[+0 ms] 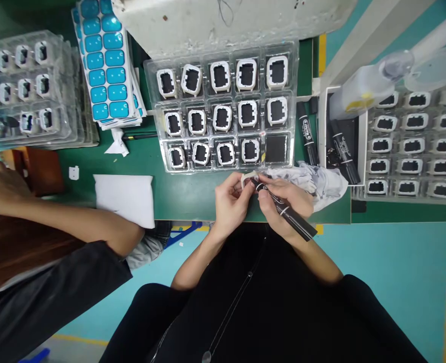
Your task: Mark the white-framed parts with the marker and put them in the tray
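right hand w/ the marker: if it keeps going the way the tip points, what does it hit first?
The right hand aims the black marker up-left; its tip already seems to touch the small white frame held by the left hand. Beyond sits the clear tray. Depth is uncertain.

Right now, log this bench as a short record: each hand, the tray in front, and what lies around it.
left hand: pinches a small white frame over the table edge
right hand: holds a black marker, tip at the frame
front tray: clear, three rows of five pockets, white frames in fourteen, bottom-right pocket without one
cloth: crumpled, white, right of the hands
spare markers: black, between the two trays
co-worker's arm: reaches in at left
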A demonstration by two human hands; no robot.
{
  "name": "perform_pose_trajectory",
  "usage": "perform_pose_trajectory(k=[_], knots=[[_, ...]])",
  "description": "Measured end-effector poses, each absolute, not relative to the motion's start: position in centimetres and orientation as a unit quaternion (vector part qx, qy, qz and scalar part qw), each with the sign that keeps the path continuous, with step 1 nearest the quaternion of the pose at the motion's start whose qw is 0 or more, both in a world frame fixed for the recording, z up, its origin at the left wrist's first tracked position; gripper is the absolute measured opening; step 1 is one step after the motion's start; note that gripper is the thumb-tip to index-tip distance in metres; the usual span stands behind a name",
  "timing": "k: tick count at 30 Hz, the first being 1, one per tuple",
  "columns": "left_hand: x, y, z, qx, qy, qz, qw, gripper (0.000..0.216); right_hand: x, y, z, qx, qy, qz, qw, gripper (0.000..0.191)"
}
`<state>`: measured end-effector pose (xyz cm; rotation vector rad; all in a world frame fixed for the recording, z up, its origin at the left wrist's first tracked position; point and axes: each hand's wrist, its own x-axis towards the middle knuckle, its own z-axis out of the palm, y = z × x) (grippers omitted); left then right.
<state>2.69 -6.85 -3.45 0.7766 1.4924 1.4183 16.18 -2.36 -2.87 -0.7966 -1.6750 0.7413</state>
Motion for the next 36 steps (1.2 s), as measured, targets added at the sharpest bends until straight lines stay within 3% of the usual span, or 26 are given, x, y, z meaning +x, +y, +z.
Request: perform_pose_trajectory(k=[17,23,29,36], knots=[[2.82,-7.3,-4.28,0.359,0.607,0.572,0.418,0.021,16.14,-2.44,-2.87,-0.355,-0.694,0.308,0.545,0.014],[2.94,-7.76,-4.43,0.391,0.655,0.531,0.369,0.025,16.42,-2.57,-2.96,-0.346,-0.746,0.278,0.496,0.014],[2.96,-7.63,-4.08,0.384,0.654,0.534,0.374,0.026,16.28,-2.34,-2.92,-0.337,-0.732,0.268,0.529,0.016],[2.88,-7.83,-3.94,0.413,0.667,0.513,0.349,0.031,16.52,-2.58,-2.94,-0.343,-0.746,0.269,0.504,0.012]])
